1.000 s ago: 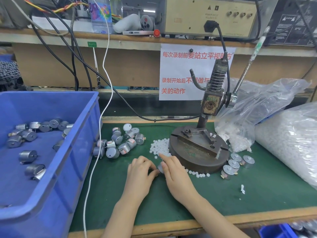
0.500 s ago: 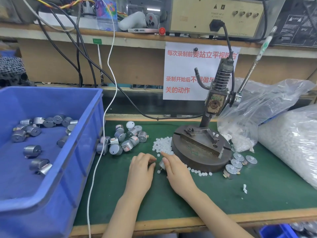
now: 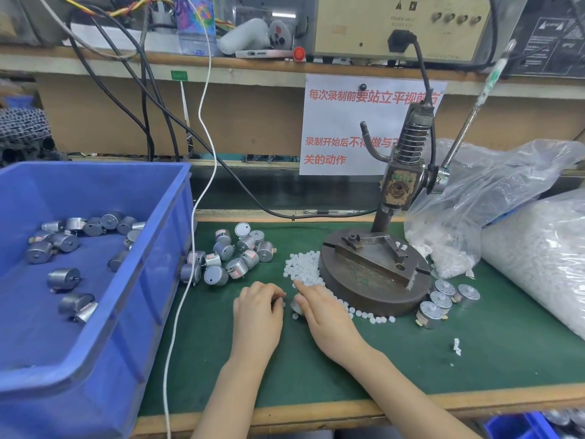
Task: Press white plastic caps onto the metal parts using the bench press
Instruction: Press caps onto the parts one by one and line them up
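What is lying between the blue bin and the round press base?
In the head view: a white cable, a cluster of metal motors, then a heap of white caps.

- Blue bin [image 3: 164, 248] is holding silver-grey metal parts [image 3: 63, 278]
- White plastic caps [image 3: 304, 267] are lying on a dark green mat [image 3: 411, 359]
- White sign [image 3: 335, 122] is showing red characters
- Bench press [image 3: 373, 277] is showing dark brown, rust-mottled metal

Bright even overhead light, soft shadows, wide-angle edge bend, hands maybe slightly blurred, pic otherwise sharp
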